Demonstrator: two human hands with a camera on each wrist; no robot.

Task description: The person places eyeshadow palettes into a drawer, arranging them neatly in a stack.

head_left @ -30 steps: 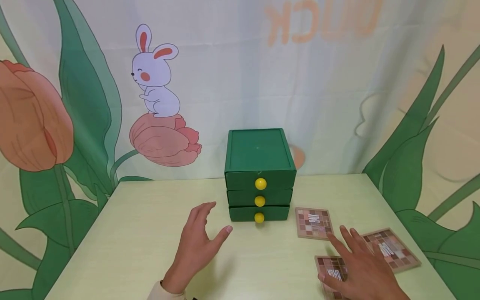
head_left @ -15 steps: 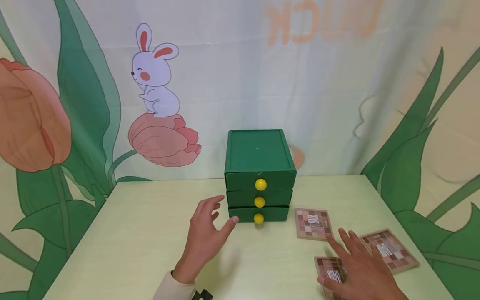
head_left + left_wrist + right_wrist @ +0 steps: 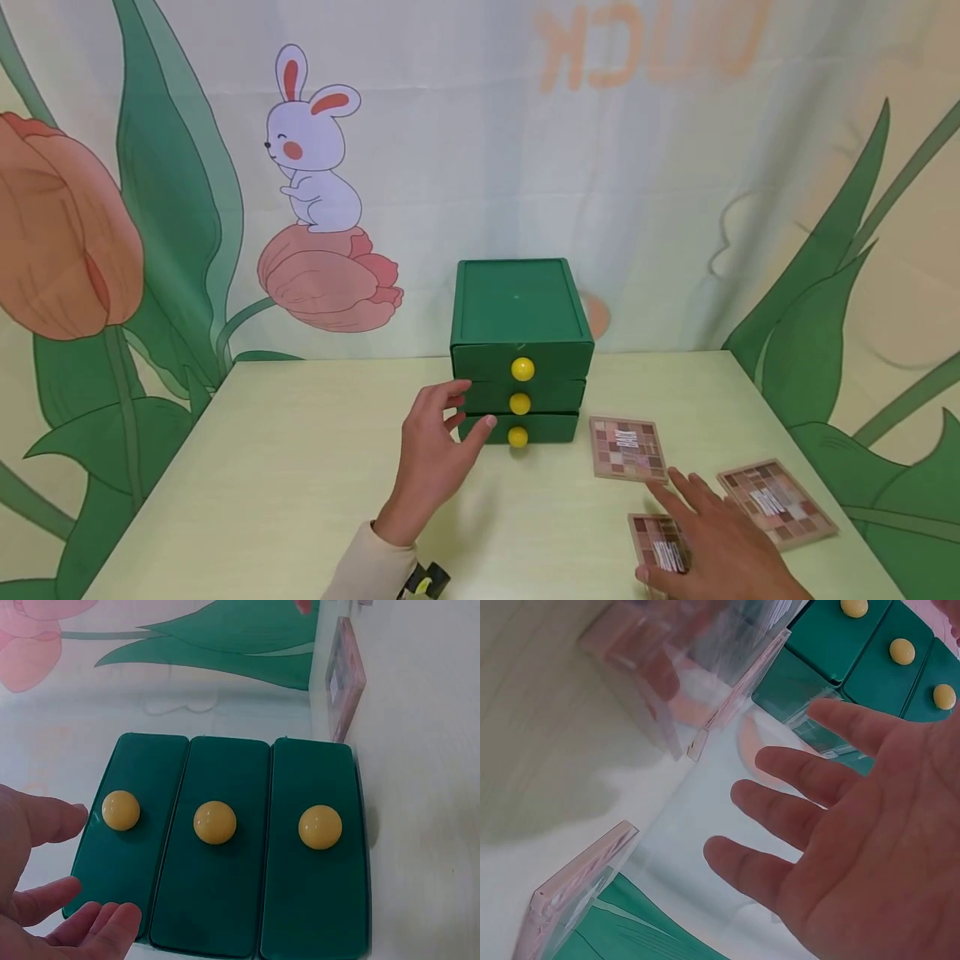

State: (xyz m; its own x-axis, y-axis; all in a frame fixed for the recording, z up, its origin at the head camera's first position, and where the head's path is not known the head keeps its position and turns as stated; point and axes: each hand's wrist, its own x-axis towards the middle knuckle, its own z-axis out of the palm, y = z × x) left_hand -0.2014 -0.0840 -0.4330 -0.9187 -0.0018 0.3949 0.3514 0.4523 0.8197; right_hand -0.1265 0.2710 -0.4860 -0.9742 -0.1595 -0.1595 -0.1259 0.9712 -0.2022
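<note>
A green three-drawer cabinet (image 3: 517,304) stands at the back middle of the table, its drawers pushed in. Each drawer front carries a round yellow knob (image 3: 215,823). My left hand (image 3: 433,467) is in front of the cabinet's left side, fingers loosely bent and thumb apart, holding nothing. In the left wrist view its fingers are close to the top drawer (image 3: 124,862). My right hand (image 3: 723,537) spreads its fingers over a nearer makeup palette (image 3: 651,533), partly covering it. Whether it touches that palette I cannot tell.
Two more flat palettes lie on the light table (image 3: 300,467): one beside the cabinet's right front (image 3: 628,448), another farther right (image 3: 780,504). Behind the table hangs a curtain (image 3: 645,183) printed with a rabbit and tulips. A dark wrist device (image 3: 426,579) sits below my left sleeve.
My left hand has moved right and slightly farther forward, closer to the cabinet front. The right hand has shifted only slightly. Cabinet and palettes stay where they were.
</note>
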